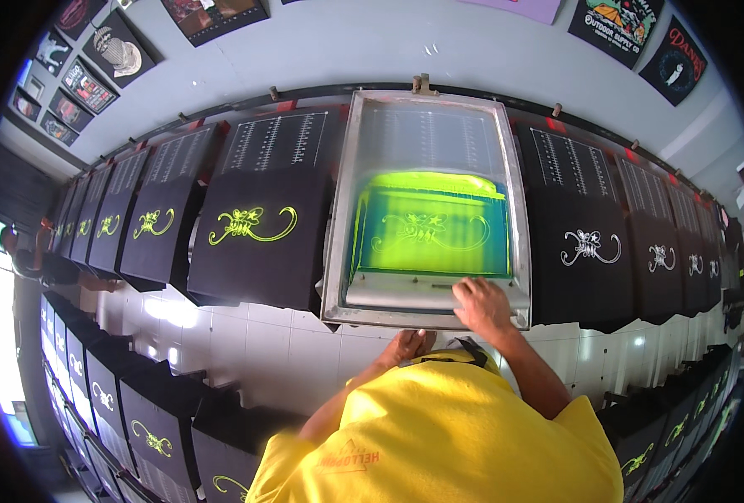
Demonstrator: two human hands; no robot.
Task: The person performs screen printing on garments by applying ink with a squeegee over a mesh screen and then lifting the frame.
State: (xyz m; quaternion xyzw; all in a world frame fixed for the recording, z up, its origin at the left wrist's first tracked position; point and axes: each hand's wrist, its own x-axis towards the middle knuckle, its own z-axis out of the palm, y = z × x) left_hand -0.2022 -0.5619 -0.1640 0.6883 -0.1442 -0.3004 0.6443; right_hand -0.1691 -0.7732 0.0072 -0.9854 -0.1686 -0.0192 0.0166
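Observation:
A metal-framed printing screen (336,210) lies over a black shirt board in the middle of the row. Bright yellow-green ink (426,182) is heaped in a band across its mesh, and a thinner film covers a scroll-like design below. At the near end, a wide metal squeegee (380,291) spans the screen. My right hand (483,306) is closed on the squeegee's right part, fingers curled over its top. My left hand (407,345) is just below the screen's near edge, by my waist, its fingers curled in; whatever they hold is hidden.
To the left, black shirts (255,226) on boards carry yellow-green prints; on the right, shirts (586,251) have white prints. More printed shirts (156,432) line a row behind me. A rail (305,96) runs along the far side. Another person (37,260) stands at far left.

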